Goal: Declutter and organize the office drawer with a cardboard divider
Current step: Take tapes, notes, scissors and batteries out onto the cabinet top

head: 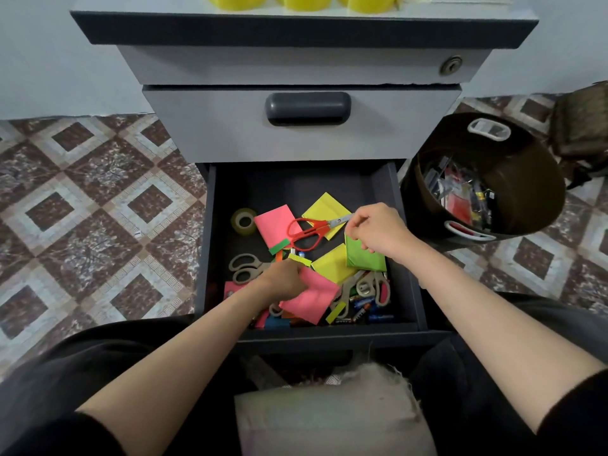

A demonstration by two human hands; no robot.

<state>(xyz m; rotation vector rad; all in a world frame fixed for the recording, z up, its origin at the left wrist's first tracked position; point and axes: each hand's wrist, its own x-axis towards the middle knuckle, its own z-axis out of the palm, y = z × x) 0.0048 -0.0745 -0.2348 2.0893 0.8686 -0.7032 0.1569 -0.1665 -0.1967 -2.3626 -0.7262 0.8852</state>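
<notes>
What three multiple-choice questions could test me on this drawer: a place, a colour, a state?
1. Where is the tape roll? A. left side of the open drawer B. in the bin C. on the cabinet
2. What colour are the handles of the scissors on the pink pad? A. red B. blue C. black
3. What is the right hand doing? A. lying flat B. pinching a green pad C. holding scissors
Answers: 1 A, it lies at the drawer's left; 2 A, both loops are red; 3 B, its fingers pinch the pad's top.
</notes>
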